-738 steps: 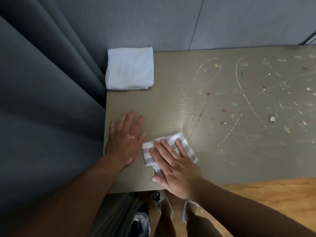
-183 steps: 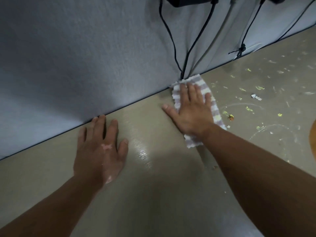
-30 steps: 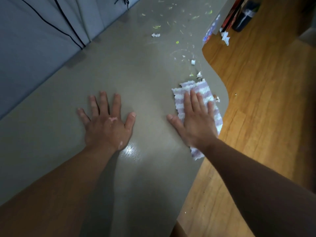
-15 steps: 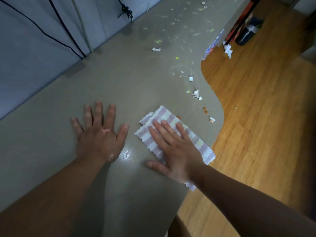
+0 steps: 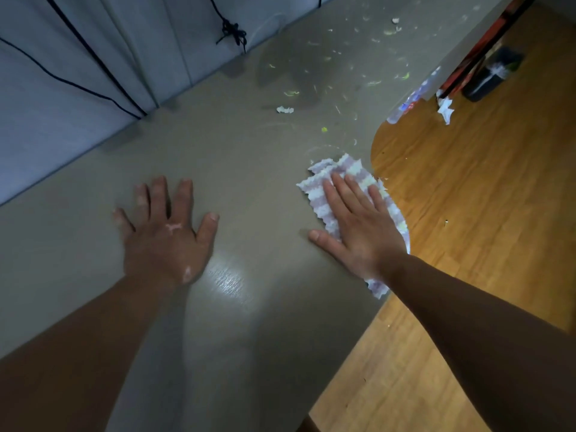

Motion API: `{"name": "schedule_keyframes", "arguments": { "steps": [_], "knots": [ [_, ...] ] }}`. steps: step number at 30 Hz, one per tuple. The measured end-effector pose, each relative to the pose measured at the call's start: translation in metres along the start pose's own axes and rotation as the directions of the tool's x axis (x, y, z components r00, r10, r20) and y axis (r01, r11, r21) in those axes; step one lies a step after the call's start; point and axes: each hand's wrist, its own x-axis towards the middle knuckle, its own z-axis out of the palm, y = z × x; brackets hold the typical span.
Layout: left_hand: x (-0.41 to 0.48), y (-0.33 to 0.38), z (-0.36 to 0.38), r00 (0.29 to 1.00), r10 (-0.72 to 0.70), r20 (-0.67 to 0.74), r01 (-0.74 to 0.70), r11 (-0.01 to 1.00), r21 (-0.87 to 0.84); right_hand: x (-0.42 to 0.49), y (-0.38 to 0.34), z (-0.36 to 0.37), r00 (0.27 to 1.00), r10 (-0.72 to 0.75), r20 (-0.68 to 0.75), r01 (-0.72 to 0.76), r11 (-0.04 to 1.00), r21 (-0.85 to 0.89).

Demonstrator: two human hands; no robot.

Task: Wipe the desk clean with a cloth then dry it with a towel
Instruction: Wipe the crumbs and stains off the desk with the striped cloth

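At worktop [image 5: 249, 157] right edge: one cloth [image 5: 339, 168] pressed under flat right hand [image 5: 364, 232]
Left hand [image 5: 165, 241]: flat, released
Scraps [image 5: 284, 110]: many, far end

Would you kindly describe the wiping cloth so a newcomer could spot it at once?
On the grey desk, look to its curved edge beside the wooden floor. The right hand presses flat on the cloth there. It is the only fabric on the desk, striped lilac and white with wavy edges.
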Motion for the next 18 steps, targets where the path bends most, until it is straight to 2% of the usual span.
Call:
{"name": "schedule_keyframes", "arguments": {
  "steps": [3,7,9,13,18],
  "knots": [
    [0.013,0.007,-0.001,0.999,-0.039,0.006,0.039,0.999,0.002,0.003,0.006,0.002,0.999,0.036,-0.032,-0.036,0.999,0.004],
    [0.023,0.015,-0.001,0.997,-0.073,-0.001,0.073,0.997,0.009,-0.002,-0.015,0.008,0.975,0.195,-0.103,-0.192,0.981,0.040],
    [0.030,0.019,-0.002,0.997,-0.082,0.004,0.082,0.997,0.007,-0.011,-0.032,0.011,0.974,0.202,-0.106,-0.200,0.979,0.035],
    [0.046,0.027,-0.005,0.996,-0.091,0.003,0.091,0.996,0.018,-0.026,-0.071,0.017,0.997,0.032,-0.063,-0.028,0.998,0.056],
    [0.062,0.030,-0.006,0.997,-0.079,-0.021,0.079,0.997,0.022,-0.006,-0.094,0.019,0.985,-0.162,-0.053,0.165,0.985,0.059]
  ]
}}
